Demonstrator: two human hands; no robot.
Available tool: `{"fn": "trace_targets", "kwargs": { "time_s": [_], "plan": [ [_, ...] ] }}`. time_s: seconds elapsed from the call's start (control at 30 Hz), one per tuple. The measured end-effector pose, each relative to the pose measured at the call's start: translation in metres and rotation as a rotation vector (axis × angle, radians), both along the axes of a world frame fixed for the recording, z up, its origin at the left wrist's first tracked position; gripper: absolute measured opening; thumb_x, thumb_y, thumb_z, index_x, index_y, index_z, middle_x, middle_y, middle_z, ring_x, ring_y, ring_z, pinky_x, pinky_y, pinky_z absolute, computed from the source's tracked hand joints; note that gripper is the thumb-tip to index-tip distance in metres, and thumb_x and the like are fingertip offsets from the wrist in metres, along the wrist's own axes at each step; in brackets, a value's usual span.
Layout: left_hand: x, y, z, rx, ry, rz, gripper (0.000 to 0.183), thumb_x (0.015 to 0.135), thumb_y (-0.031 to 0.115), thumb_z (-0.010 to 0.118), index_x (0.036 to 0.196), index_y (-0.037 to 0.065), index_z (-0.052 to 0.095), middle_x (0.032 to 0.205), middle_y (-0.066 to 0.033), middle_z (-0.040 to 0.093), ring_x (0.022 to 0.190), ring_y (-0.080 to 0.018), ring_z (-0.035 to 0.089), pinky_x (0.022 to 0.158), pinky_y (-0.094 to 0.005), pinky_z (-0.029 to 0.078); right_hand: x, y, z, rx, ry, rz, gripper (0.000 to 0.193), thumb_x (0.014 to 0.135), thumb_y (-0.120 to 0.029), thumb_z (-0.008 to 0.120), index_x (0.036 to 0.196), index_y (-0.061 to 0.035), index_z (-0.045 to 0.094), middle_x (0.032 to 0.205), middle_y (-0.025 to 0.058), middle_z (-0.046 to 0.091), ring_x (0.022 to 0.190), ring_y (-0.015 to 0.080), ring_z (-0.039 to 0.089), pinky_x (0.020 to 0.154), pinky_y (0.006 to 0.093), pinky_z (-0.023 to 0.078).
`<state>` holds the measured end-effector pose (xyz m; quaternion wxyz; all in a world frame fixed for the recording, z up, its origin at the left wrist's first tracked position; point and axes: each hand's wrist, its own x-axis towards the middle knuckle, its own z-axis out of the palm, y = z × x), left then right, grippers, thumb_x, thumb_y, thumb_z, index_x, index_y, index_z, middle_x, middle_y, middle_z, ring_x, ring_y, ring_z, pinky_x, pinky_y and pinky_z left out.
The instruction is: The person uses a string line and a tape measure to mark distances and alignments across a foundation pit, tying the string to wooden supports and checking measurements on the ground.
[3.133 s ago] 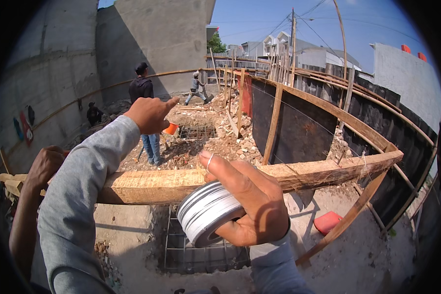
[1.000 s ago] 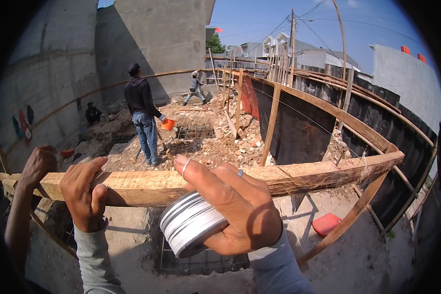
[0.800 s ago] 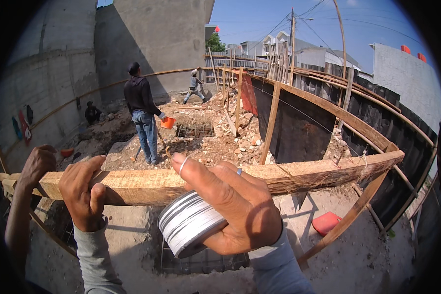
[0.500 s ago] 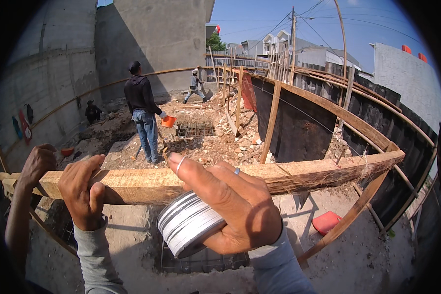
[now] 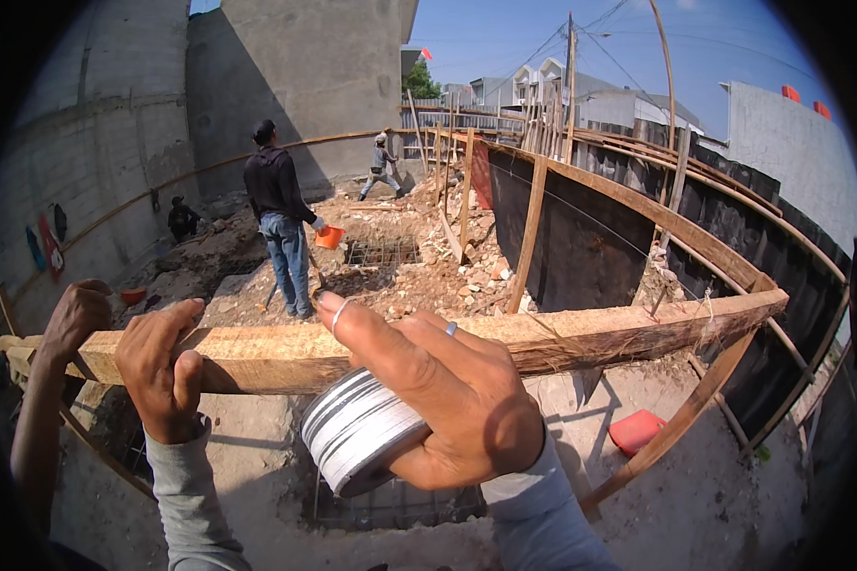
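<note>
A long wooden beam [image 5: 276, 354] crosses in front of me. My left hand [image 5: 162, 371] is closed over its left part, fingers on top and thumb on the near face. My right hand [image 5: 457, 400] grips a round spool [image 5: 364, 428] wound in white with dark stripes, just on the near side of the beam. The right index finger stretches out above the beam, with a thin white loop round it near the tip. Left of my left hand, a co-worker's hand [image 5: 78, 319] rests closed on the same beam.
A reinforcing-bar grid [image 5: 390, 509] lies in a pit below. A red container [image 5: 636, 431] sits on the ground at right. Wooden posts [image 5: 528, 233] and dark sheeting [image 5: 581, 238] edge the right side. Beyond, a person [image 5: 281, 214] with an orange bucket [image 5: 328, 237] stands among rubble.
My right hand and the spool have shifted very slightly left and up. My left hand keeps its hold on the beam. The standing person's head has turned a little.
</note>
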<state>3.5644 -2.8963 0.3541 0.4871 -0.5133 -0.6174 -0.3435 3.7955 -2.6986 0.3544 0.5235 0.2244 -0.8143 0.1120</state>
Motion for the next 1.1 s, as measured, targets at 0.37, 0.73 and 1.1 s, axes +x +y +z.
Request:
{"fn": "trace_targets", "kwargs": {
  "time_s": [0.37, 0.73, 1.1],
  "plan": [
    [-0.001, -0.001, 0.002, 0.007, 0.015, -0.009, 0.066, 0.092, 0.058, 0.044, 0.097, -0.003, 0.069, 0.08, -0.016, 0.066, 0.074, -0.0297, 0.063, 0.071, -0.0386, 0.046, -0.006, 0.001, 0.0, 0.007, 0.032, 0.026, 0.105, 0.051, -0.007, 0.073, 0.15, 0.0016, 0.036, 0.084, 0.0113, 0.055, 0.069, 0.0255, 0.056, 0.059, 0.0347, 0.05],
    [-0.005, -0.001, -0.001, 0.005, -0.001, -0.01, 0.065, 0.091, 0.058, 0.045, 0.098, -0.003, 0.069, 0.082, -0.0163, 0.067, 0.076, -0.0299, 0.064, 0.073, -0.0384, 0.047, -0.009, -0.001, 0.002, 0.023, 0.135, 0.032, 0.094, 0.056, -0.004, 0.073, 0.144, 0.006, 0.042, 0.097, 0.0148, 0.059, 0.069, 0.0253, 0.059, 0.061, 0.0344, 0.052],
    [-0.002, -0.001, 0.0, 0.012, 0.001, -0.012, 0.064, 0.09, 0.056, 0.047, 0.098, -0.003, 0.069, 0.082, -0.0165, 0.067, 0.075, -0.0302, 0.063, 0.073, -0.0388, 0.047, -0.013, -0.002, 0.0, 0.029, 0.173, 0.044, 0.098, 0.053, -0.004, 0.07, 0.146, 0.0059, 0.04, 0.079, 0.0108, 0.054, 0.065, 0.0248, 0.056, 0.059, 0.0352, 0.051]
  ]
}}
